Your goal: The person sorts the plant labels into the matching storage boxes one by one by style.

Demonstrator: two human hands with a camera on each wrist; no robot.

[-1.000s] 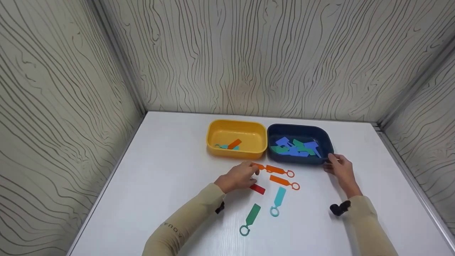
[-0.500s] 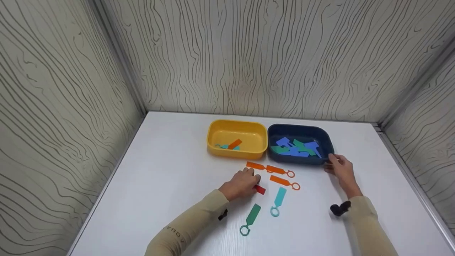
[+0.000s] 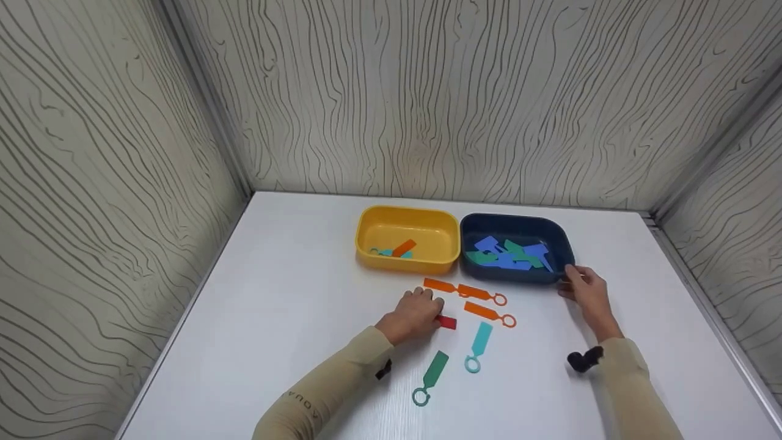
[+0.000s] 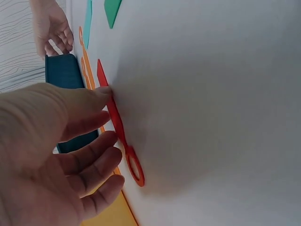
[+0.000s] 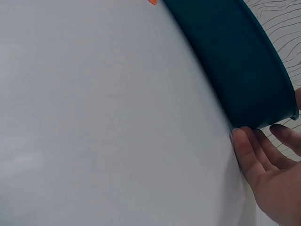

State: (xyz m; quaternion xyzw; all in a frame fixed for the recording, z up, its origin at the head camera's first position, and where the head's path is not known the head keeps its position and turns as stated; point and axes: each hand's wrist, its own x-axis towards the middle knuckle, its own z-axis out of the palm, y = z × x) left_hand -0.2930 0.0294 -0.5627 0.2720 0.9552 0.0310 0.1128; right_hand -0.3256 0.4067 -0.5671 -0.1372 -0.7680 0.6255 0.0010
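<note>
In the head view my left hand (image 3: 414, 315) is low over the table, at a flat red tag (image 3: 448, 322) with a ring at one end. The left wrist view shows the thumb and fingers pinching that red tag (image 4: 114, 115) along its edges, its ring hanging past the fingers. My right hand (image 3: 588, 296) holds the near right corner of a dark blue bin (image 3: 516, 275), thumb at the rim and fingers against the outer wall. Several blue and green pieces lie in this bin. Past the left hand lie orange tags (image 3: 474, 292), partly overlapping.
A yellow bin (image 3: 406, 265) holding an orange piece (image 3: 404, 247) and light blue pieces stands left of the dark blue one. Another orange tag (image 3: 481, 310), a turquoise tag (image 3: 481, 338) and a green tag (image 3: 435, 369) lie on the white table (image 3: 275, 293). Patterned panels stand behind and at both sides.
My left hand has drawn back from the orange tags toward me and taken hold of the red tag, which has turned slightly. The right hand stays at the dark blue bin.
</note>
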